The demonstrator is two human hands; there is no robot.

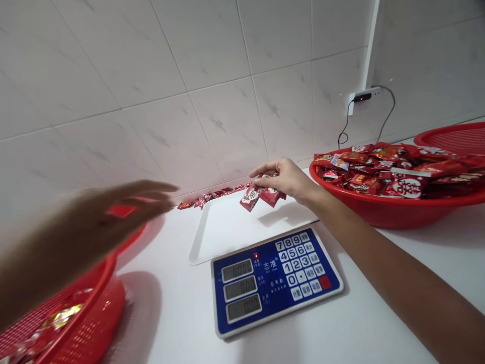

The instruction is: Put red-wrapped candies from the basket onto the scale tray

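Note:
Above the white weighing tray [223,225] of a digital scale, my right hand [282,179] is closed on red candy packets [250,198], at least two of them, which hang from its fingers. Their shadow falls on the tray. My left hand [132,212] is blurred by motion at the left, over the red baskets, with fingers stretched out and apart. Red shows through the gap in it, and I see nothing held there. The scale's blue panel [276,280] faces me, with number keys and three grey displays.
At right, a red basin [379,212] is heaped with red packets [405,172], with another red basket [450,139] behind it. Red baskets [109,303] stand lower left. Along the wall behind the tray lies a row of packets [204,198]. A cable [346,124] hangs from a power socket.

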